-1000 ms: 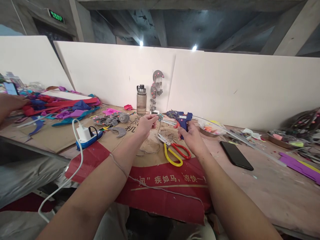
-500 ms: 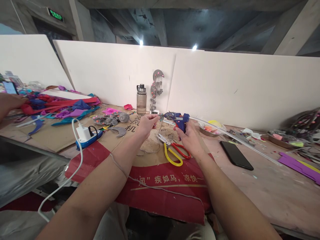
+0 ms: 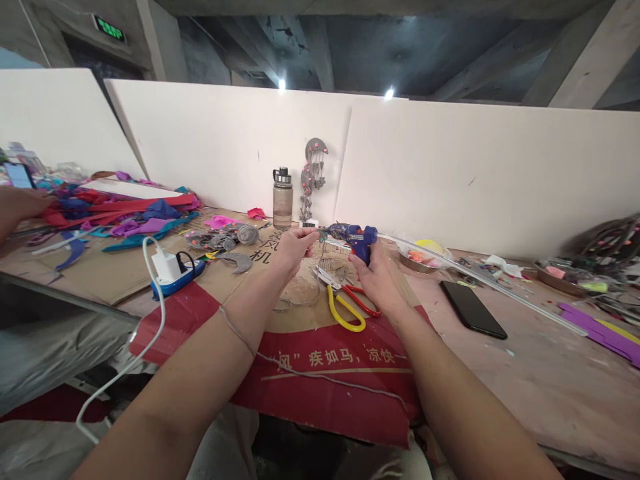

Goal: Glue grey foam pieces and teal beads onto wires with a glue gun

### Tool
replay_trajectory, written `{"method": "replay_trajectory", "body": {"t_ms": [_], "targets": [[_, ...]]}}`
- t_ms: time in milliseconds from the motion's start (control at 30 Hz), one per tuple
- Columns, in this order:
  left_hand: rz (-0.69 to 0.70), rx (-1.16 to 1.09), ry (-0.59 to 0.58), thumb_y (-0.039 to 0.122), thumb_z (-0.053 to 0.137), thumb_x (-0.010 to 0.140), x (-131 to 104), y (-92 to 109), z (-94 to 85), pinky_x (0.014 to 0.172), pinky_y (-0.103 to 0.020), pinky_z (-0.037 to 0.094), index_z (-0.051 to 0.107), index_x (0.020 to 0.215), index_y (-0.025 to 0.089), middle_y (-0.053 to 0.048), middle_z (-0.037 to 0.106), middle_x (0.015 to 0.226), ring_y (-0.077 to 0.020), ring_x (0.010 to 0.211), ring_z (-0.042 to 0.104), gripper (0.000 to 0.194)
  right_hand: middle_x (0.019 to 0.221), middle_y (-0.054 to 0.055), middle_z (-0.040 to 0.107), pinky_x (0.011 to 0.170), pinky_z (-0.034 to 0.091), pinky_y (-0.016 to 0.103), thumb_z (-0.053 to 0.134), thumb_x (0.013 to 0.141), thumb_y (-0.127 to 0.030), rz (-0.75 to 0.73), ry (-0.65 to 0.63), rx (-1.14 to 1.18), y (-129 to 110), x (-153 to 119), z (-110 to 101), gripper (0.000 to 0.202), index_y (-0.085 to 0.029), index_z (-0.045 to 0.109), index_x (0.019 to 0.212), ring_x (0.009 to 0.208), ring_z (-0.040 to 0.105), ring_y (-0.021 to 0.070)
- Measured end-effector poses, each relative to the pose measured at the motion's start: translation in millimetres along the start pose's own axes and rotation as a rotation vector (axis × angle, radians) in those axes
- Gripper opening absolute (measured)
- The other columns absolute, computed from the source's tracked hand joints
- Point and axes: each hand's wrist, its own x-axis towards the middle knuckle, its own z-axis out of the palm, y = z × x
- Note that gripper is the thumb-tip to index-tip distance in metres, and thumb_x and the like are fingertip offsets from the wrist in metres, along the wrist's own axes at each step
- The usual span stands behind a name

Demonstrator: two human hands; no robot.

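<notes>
A blue glue gun (image 3: 361,240) is gripped in my right hand (image 3: 377,270), its nozzle aimed left. From its back a long clear glue stick (image 3: 480,279) runs out to the right. My left hand (image 3: 297,247) is closed in a pinch right at the nozzle tip. Grey yarn (image 3: 320,277) hangs from that pinch; the small piece at the fingertips is partly hidden. Another stretch of yarn crosses my left forearm. Below the hands lie scissors (image 3: 346,319) with one yellow and one red handle, blades partly spread, on a cardboard sheet (image 3: 325,413).
A water bottle (image 3: 283,200) and a grey hanging ornament (image 3: 314,177) stand by the white partition. To the left are a power strip (image 3: 195,270), grey felt pieces (image 3: 237,261) and coloured fabric strips (image 3: 120,217), near another person's hand (image 3: 17,207). A phone (image 3: 473,309) lies to the right.
The glue stick's far end has shifted slightly right and now overlaps the purple sheet. The gun's red trigger shows less than before. Both hands stay almost in place.
</notes>
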Motion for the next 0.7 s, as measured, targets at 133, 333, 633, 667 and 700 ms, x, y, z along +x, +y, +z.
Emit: {"method": "replay_trajectory", "body": {"t_ms": [133, 333, 633, 667, 700], "targets": [[-0.002, -0.011, 0.005, 0.024, 0.08, 0.061, 1.5, -1.5, -0.6, 0.042, -0.018, 0.031, 0.067, 0.076, 0.011, 0.006, 0.048, 0.054, -0.0029, 0.044, 0.038, 0.023, 0.119, 0.016, 0.063, 0.091, 0.047, 0.045, 0.049, 0.084, -0.033, 0.011, 0.003, -0.04, -1.7, -0.2, -2.6, 0.044, -0.017, 0.048, 0.126, 0.105, 0.06, 0.0297], [-0.01, -0.008, -0.002, 0.027, 0.081, 0.06, 1.9, -2.1, -0.5, 0.041, -0.018, 0.031, 0.067, 0.077, 0.011, 0.005, 0.048, 0.054, -0.0028, 0.044, 0.038, 0.027, 0.118, 0.016, 0.062, 0.091, 0.047, 0.043, 0.049, 0.084, -0.031, 0.0, -0.004, -0.031, -3.2, 0.7, -3.9, 0.042, -0.017, 0.049, 0.123, 0.104, 0.06, 0.0283], [-0.018, 0.002, -0.021, 0.031, 0.083, 0.058, -0.5, 1.5, -1.0, 0.042, -0.018, 0.031, 0.066, 0.075, 0.012, 0.006, 0.047, 0.054, -0.0025, 0.045, 0.038, 0.031, 0.113, 0.014, 0.064, 0.092, 0.044, 0.045, 0.05, 0.085, -0.033, -0.046, 0.032, -0.073, 0.4, -0.7, -4.6, 0.037, -0.022, 0.05, 0.12, 0.107, 0.057, 0.0311], [-0.018, 0.002, -0.024, 0.031, 0.083, 0.057, -0.6, 1.6, -1.0, 0.042, -0.018, 0.031, 0.066, 0.075, 0.011, 0.006, 0.047, 0.054, -0.0025, 0.045, 0.038, 0.031, 0.113, 0.014, 0.064, 0.092, 0.044, 0.045, 0.05, 0.085, -0.033, -0.047, 0.031, -0.073, -0.3, -0.9, -4.9, 0.036, -0.022, 0.05, 0.12, 0.106, 0.058, 0.031], [-0.018, 0.002, -0.026, 0.031, 0.083, 0.057, -0.6, 1.7, -1.0, 0.042, -0.018, 0.031, 0.066, 0.075, 0.011, 0.006, 0.047, 0.055, -0.0025, 0.045, 0.038, 0.031, 0.113, 0.014, 0.064, 0.092, 0.044, 0.045, 0.049, 0.085, -0.033, -0.044, 0.03, -0.076, -1.0, -1.0, -5.4, 0.036, -0.022, 0.05, 0.119, 0.106, 0.058, 0.031]]}}
